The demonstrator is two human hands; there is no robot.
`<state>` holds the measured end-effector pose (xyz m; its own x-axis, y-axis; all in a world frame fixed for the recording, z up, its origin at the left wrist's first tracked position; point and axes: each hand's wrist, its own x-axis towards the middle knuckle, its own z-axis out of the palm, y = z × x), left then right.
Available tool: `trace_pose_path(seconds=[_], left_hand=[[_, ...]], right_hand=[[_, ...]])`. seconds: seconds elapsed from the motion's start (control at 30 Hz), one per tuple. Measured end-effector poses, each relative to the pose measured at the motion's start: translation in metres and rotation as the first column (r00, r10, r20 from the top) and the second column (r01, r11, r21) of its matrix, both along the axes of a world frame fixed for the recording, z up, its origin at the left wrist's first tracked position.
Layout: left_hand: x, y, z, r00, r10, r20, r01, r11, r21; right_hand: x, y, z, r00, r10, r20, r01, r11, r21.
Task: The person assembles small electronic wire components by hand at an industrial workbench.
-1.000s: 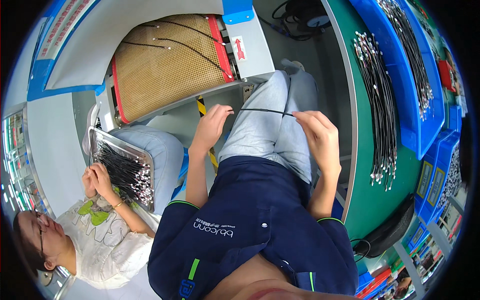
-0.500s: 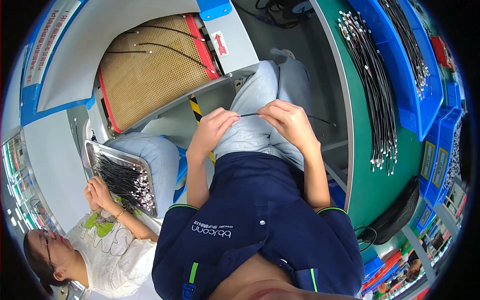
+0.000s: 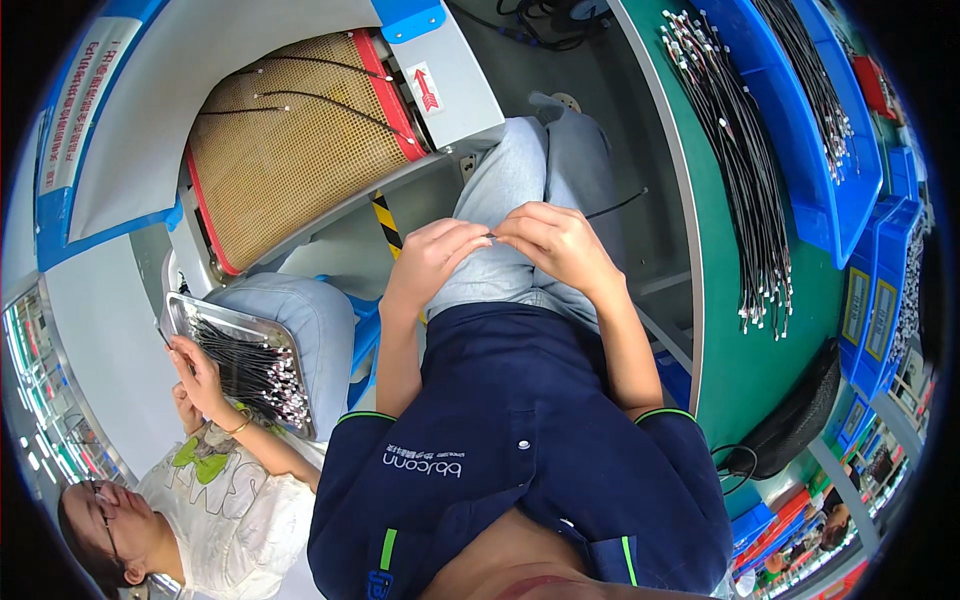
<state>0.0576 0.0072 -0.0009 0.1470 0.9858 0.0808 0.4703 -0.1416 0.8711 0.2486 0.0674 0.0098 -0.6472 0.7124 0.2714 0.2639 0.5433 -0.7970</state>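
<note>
Above my lap, my left hand and my right hand meet fingertip to fingertip, each closed in a pinch on a thin black cable. Its free end sticks out to the right past my right hand and ends in a small connector. The stretch between my fingers is nearly all hidden. Ahead and to the left, several black cables lie apart on the tan mesh belt with red edges.
A green table on my right bears a long bundle of black cables with white connectors. Blue bins stand beyond it. At left, a co-worker sits by a metal tray of cables. A grey-white machine housing frames the belt.
My hands have come closer together, hiding the cable between them, and its free end now points more upward. The co-worker's hands have moved apart, one raised. The whole view has shifted slightly.
</note>
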Motion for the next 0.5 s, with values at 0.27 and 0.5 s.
trace_pose_path(seconds=[0.27,0.5], left_hand=[[0.0056,0.0028,-0.0028,0.988,0.043,-0.146,0.006,0.946,0.325],[0.0043,0.0014,-0.0078,0.986,0.043,-0.162,0.022,0.926,0.377]], right_hand=[[0.0013,0.0020,-0.0060,1.000,0.005,-0.009,-0.006,0.982,-0.186],[0.0026,0.0011,-0.0081,0.999,-0.036,-0.032,0.029,0.979,-0.201]])
